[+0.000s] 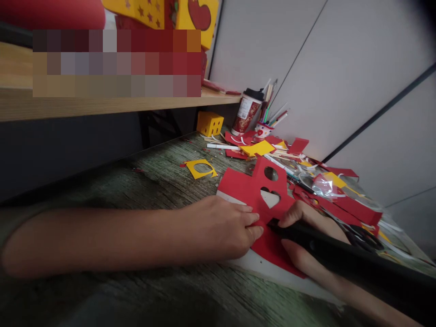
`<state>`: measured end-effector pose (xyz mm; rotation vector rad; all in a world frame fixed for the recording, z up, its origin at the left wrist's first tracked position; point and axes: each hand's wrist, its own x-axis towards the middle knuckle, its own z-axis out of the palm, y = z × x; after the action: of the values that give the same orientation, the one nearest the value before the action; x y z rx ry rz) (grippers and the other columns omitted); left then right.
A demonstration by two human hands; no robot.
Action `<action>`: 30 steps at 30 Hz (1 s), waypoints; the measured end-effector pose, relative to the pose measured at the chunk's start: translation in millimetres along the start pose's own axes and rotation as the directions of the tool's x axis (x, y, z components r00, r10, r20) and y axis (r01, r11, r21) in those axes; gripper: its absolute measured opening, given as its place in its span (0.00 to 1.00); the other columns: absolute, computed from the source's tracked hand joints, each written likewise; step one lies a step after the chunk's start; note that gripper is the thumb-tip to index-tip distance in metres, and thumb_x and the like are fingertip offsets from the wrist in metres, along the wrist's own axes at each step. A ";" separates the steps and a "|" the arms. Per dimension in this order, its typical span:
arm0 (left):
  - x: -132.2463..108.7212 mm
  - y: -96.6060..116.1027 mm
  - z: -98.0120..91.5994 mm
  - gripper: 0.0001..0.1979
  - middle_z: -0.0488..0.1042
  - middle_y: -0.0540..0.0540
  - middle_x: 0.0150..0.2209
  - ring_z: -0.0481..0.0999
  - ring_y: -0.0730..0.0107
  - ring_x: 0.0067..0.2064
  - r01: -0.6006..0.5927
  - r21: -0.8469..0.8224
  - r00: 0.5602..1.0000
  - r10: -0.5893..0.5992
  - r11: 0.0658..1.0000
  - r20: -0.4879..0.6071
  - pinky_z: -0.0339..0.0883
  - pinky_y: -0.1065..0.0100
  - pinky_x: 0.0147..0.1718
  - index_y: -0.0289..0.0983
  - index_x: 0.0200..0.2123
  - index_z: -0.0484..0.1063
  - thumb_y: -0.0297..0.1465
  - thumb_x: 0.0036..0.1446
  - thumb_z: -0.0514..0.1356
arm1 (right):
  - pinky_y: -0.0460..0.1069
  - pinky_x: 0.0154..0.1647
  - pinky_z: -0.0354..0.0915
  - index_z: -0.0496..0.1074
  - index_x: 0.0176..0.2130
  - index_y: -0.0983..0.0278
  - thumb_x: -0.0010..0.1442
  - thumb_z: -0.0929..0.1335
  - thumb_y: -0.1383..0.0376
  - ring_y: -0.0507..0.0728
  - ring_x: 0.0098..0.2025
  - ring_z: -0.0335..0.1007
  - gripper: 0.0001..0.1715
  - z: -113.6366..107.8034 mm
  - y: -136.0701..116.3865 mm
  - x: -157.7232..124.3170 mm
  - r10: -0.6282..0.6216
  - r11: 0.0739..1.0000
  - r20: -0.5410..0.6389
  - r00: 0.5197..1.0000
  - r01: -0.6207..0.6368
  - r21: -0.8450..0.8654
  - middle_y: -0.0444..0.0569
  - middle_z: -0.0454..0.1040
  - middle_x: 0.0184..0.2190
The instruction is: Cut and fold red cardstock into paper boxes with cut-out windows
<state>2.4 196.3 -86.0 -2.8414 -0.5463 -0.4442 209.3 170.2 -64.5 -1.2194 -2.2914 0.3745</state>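
Observation:
A red card sheet [250, 186] with a heart-shaped hole and a round hole lies on the wood-grain table [153, 181]. My left hand [225, 227] rests on its near edge, fingers pressed together on the card. My right hand [303, 236] is closed round a long black tool [340, 256], whose tip touches the card just below the heart hole, right beside my left fingertips.
A yellow card scrap with a round hole [200, 168], a yellow box [210, 123], a paper cup [248, 112], a pot of pens [264, 129], black scissors [366, 236] and several red and yellow scraps lie behind and to the right. A wooden shelf [102, 106] overhangs at left.

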 end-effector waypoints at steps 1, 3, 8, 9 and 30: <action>-0.3 0.2 0.1 0.14 0.71 0.42 0.46 0.73 0.61 0.42 0.001 0.009 1.000 -0.001 1.000 -0.004 0.71 0.66 0.28 0.34 0.45 0.68 0.24 0.55 0.52 | 0.51 0.37 0.67 0.67 0.43 0.62 0.60 0.61 0.63 0.53 0.38 0.68 0.11 0.4 0.2 -0.4 -0.006 1.000 0.003 1.000 0.006 0.013 0.49 0.69 0.43; -0.6 0.6 0.3 0.14 0.71 0.42 0.46 0.73 0.62 0.41 0.002 0.023 1.000 -0.002 1.000 -0.015 0.70 0.67 0.28 0.34 0.45 0.68 0.24 0.55 0.52 | 0.51 0.37 0.67 0.67 0.43 0.62 0.60 0.62 0.64 0.54 0.39 0.68 0.11 1.0 0.9 -0.9 -0.017 0.999 0.009 1.000 0.016 0.038 0.49 0.69 0.43; -0.1 0.5 1.5 0.13 0.72 0.43 0.45 0.73 0.63 0.41 0.003 0.015 1.000 -0.003 1.000 -0.005 0.70 0.68 0.28 0.34 0.44 0.68 0.24 0.56 0.51 | 0.52 0.38 0.67 0.67 0.42 0.60 0.60 0.62 0.63 0.55 0.40 0.67 0.11 -0.7 2.4 -0.8 -0.041 0.995 0.031 0.999 0.038 0.093 0.49 0.69 0.44; -0.1 0.5 1.8 0.13 0.72 0.43 0.45 0.73 0.63 0.40 0.002 0.018 1.000 -0.001 1.000 -0.009 0.70 0.68 0.28 0.34 0.44 0.68 0.24 0.56 0.51 | 0.52 0.38 0.67 0.67 0.42 0.60 0.60 0.62 0.63 0.55 0.41 0.67 0.11 -1.4 2.6 -0.9 -0.045 0.994 0.038 0.998 0.041 0.103 0.49 0.69 0.44; -0.1 0.0 2.2 0.13 0.72 0.44 0.44 0.74 0.64 0.39 0.000 0.013 1.000 0.000 1.000 -0.030 0.69 0.68 0.26 0.34 0.44 0.69 0.24 0.56 0.51 | 0.50 0.36 0.67 0.67 0.42 0.62 0.60 0.61 0.64 0.52 0.38 0.68 0.10 -8.3 3.2 -1.8 -0.060 0.952 0.097 0.993 0.028 0.304 0.49 0.69 0.42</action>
<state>2.9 196.9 -88.0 -2.8179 -0.5413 -0.4801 217.0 170.5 -59.6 -1.0137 -2.2395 0.7594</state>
